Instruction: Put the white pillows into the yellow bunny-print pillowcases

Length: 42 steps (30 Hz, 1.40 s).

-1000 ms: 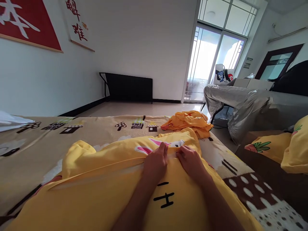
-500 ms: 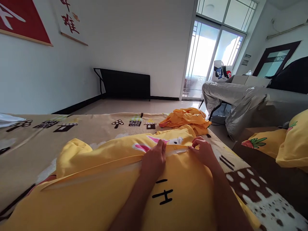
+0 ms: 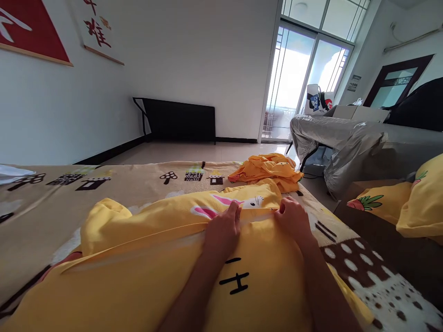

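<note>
A large yellow pillow (image 3: 145,258) with a rabbit print and black letters lies in front of me on a tan patterned sheet (image 3: 104,182). My left hand (image 3: 221,233) presses flat on the pillow beside its open seam. My right hand (image 3: 294,221) pinches the seam near the pillow's right corner, fingers closed on the fabric. A crumpled orange cloth (image 3: 268,168) lies just beyond the pillow at the bed's far edge.
More yellow carrot-print pillows (image 3: 404,207) sit at the right on a dark surface. A table under a silver cover (image 3: 346,143) stands at the right, with a bag (image 3: 316,99) on it. A black panel (image 3: 178,121) leans against the far wall.
My right hand has slid to the right along the pillow's seam, away from my left hand. The left hand has stayed in place.
</note>
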Each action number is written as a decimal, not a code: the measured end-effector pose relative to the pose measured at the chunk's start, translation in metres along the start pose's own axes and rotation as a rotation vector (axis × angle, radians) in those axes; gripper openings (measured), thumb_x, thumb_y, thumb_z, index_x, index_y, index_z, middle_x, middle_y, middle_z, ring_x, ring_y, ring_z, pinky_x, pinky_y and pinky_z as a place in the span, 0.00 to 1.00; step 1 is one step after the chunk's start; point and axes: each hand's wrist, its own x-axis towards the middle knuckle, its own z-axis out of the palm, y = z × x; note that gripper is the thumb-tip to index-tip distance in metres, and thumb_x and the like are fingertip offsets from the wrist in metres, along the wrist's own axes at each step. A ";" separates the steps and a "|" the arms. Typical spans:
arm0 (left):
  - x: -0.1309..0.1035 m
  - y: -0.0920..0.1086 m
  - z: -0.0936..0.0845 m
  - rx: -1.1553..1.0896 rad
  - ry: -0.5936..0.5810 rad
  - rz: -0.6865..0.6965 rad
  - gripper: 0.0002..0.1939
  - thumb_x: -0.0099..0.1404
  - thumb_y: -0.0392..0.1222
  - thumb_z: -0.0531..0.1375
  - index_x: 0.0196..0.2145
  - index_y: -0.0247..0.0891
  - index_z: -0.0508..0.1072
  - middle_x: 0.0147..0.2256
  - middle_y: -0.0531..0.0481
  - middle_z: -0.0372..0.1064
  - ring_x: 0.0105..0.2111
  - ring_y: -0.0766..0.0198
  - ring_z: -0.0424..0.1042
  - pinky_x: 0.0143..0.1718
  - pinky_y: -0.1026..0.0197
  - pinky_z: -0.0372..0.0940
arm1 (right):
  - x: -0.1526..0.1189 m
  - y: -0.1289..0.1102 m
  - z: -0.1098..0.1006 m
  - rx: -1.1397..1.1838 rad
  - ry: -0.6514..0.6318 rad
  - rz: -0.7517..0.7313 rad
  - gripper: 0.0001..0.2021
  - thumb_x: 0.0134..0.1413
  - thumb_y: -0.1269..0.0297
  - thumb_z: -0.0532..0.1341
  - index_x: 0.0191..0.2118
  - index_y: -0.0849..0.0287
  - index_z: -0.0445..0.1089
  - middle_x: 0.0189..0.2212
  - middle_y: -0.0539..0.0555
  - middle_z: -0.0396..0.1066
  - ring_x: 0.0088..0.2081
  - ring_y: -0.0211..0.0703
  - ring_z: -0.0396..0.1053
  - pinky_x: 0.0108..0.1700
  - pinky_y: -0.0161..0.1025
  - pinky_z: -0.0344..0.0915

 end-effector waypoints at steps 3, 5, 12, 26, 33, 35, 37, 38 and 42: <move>0.000 0.000 -0.001 0.003 -0.003 -0.010 0.13 0.70 0.44 0.42 0.39 0.41 0.64 0.27 0.49 0.71 0.29 0.57 0.73 0.24 0.62 0.46 | -0.003 -0.003 0.003 -0.063 -0.087 -0.022 0.06 0.47 0.68 0.57 0.22 0.58 0.62 0.30 0.53 0.68 0.29 0.39 0.62 0.30 0.36 0.50; 0.000 0.000 -0.003 0.007 -0.009 -0.021 0.12 0.70 0.44 0.42 0.38 0.41 0.64 0.27 0.49 0.71 0.28 0.57 0.72 0.24 0.62 0.46 | -0.004 -0.002 0.003 -0.080 -0.180 -0.076 0.08 0.51 0.67 0.56 0.23 0.58 0.65 0.32 0.55 0.69 0.32 0.41 0.64 0.33 0.37 0.52; -0.001 0.001 -0.006 0.019 0.008 -0.034 0.13 0.69 0.45 0.42 0.36 0.41 0.64 0.26 0.50 0.71 0.27 0.58 0.72 0.24 0.63 0.47 | -0.003 -0.005 -0.006 -0.118 -0.327 -0.119 0.11 0.55 0.68 0.51 0.27 0.61 0.69 0.38 0.56 0.69 0.39 0.42 0.65 0.42 0.40 0.54; -0.001 0.003 0.006 0.096 -0.025 0.075 0.12 0.70 0.43 0.42 0.37 0.41 0.63 0.30 0.49 0.73 0.30 0.58 0.73 0.25 0.62 0.46 | 0.003 -0.004 0.006 -0.151 -0.215 0.085 0.08 0.50 0.64 0.56 0.26 0.59 0.69 0.38 0.56 0.71 0.40 0.45 0.66 0.40 0.39 0.56; 0.001 0.000 0.000 0.045 -0.016 -0.028 0.12 0.69 0.44 0.42 0.34 0.41 0.62 0.25 0.51 0.69 0.27 0.60 0.71 0.24 0.63 0.47 | 0.003 -0.002 -0.005 -0.051 -0.186 0.062 0.06 0.49 0.66 0.56 0.26 0.58 0.68 0.33 0.54 0.71 0.36 0.41 0.66 0.37 0.37 0.55; 0.001 0.000 -0.001 0.028 -0.006 -0.031 0.11 0.69 0.44 0.42 0.34 0.41 0.61 0.25 0.51 0.69 0.26 0.60 0.70 0.24 0.64 0.47 | 0.002 -0.002 -0.009 0.001 -0.190 0.020 0.07 0.50 0.66 0.56 0.25 0.58 0.69 0.33 0.54 0.71 0.36 0.41 0.66 0.37 0.36 0.55; 0.002 -0.001 -0.001 0.020 0.003 -0.034 0.11 0.69 0.44 0.42 0.34 0.41 0.61 0.24 0.51 0.68 0.26 0.60 0.69 0.25 0.64 0.47 | 0.002 -0.001 -0.011 0.104 -0.241 -0.039 0.07 0.51 0.66 0.57 0.25 0.58 0.70 0.33 0.53 0.71 0.35 0.40 0.66 0.37 0.35 0.56; 0.002 -0.001 -0.001 0.016 0.006 -0.034 0.11 0.69 0.44 0.43 0.34 0.41 0.61 0.24 0.51 0.68 0.26 0.60 0.69 0.25 0.64 0.47 | 0.001 -0.001 -0.012 0.160 -0.268 -0.061 0.07 0.51 0.66 0.57 0.26 0.58 0.70 0.33 0.53 0.71 0.35 0.39 0.66 0.37 0.34 0.56; 0.001 -0.004 0.001 -0.010 0.019 -0.015 0.12 0.69 0.44 0.42 0.33 0.41 0.61 0.24 0.51 0.68 0.26 0.60 0.69 0.25 0.63 0.49 | 0.002 -0.001 -0.006 0.231 -0.212 -0.119 0.08 0.47 0.72 0.58 0.35 0.57 0.70 0.39 0.52 0.71 0.40 0.40 0.67 0.41 0.34 0.57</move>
